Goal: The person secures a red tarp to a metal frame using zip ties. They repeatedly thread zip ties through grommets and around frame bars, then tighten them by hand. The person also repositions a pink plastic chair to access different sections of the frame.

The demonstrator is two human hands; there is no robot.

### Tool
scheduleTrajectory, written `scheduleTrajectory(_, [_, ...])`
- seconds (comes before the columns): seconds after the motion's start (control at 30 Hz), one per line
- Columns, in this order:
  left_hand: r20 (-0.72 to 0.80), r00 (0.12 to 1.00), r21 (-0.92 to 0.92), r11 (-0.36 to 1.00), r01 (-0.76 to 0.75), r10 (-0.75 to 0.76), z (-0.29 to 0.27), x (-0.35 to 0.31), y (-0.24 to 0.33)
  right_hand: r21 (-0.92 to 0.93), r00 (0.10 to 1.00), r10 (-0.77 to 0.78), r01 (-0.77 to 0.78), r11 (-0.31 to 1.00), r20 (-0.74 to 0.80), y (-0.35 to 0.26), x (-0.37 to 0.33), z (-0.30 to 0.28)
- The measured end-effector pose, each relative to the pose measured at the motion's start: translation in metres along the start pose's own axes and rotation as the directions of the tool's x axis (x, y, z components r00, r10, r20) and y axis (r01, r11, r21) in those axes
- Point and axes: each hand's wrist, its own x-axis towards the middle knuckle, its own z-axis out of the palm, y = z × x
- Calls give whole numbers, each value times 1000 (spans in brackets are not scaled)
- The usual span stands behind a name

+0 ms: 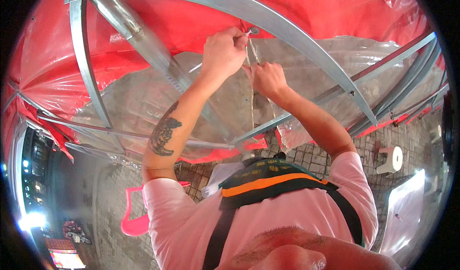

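My left hand [224,52] is raised, with its thumb and fingers pinched on a thin white tie [248,33] beside a metal eyelet [254,31] in the red tarpaulin [196,23]. A white strip [195,68] pokes out on the left of that wrist; whether it belongs to the tie I cannot tell. Lower and to the right, my right hand [269,80] is closed at the edge of a clear plastic sheet [306,61], where two panels meet below the eyelet. Its fingertips are partly hidden.
A curved metal bar [297,40] arches over both hands, and a metal post [143,42] slants behind the left arm. More frame bars [326,95] cross at the right. On the paved floor stand a pink chair [128,212] and a white stool [390,160].
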Motion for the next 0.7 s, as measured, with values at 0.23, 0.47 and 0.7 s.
scheduleTrajectory(0.23, [-118,986,-76,989,-124,115,16,2,-7,-6,1000,-1,2,1000,18,-1,-2,-4])
scheduleTrajectory(0.47, [-95,994,-131,989,-63,50,6,7,-32,26,999,-3,4,1000,-44,-1,0,-3])
scheduleTrajectory(0.7, [-16,999,-89,995,47,-49,4,7,-34,6,999,-20,20,1000,-44,2,2,3])
